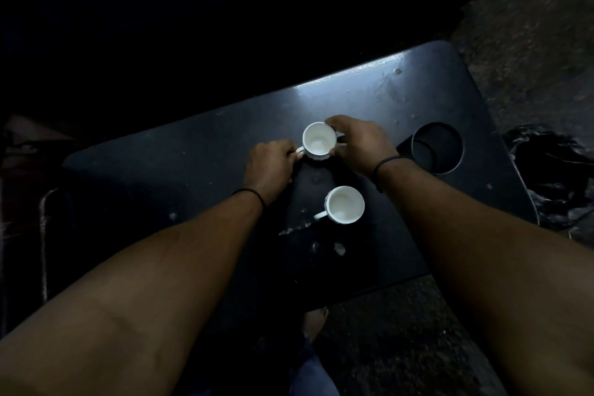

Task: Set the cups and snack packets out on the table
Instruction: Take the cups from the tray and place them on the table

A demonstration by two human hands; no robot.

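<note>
We have both hands on the far cup (319, 141), just above frame centre on the dark table (180, 170). Key relation: the cup sits between the two hands, with its handle pointing toward frame left, so the cup-plus-handle axis runs roughly left-right and slightly down toward the left hand (271, 167). The left hand's fingers are curled at the handle, apparently pinching it; the exact finger contact is hidden under the knuckles. The right hand (361, 146) comes in from frame right, fingers bent round the cup's upper and right rim, thumb side near the lower right wall; it looks like a light steadying hold. Both hands are equally close, and we judge the left one has the real purchase since it owns the handle. The cup is white, upright, mouth open to the camera, looks empty, with a ribbed or scalloped lower wall, resting on or just off the table; we cannot tell which. The near cup (344, 204) is the same type, standing free just below frame centre, handle toward lower left, with no hand on it and well apart from the far one. A round cup-holder cutout (437, 148) sits at right of the table. No snack packets in view, so we judge that part is still to do.
</note>
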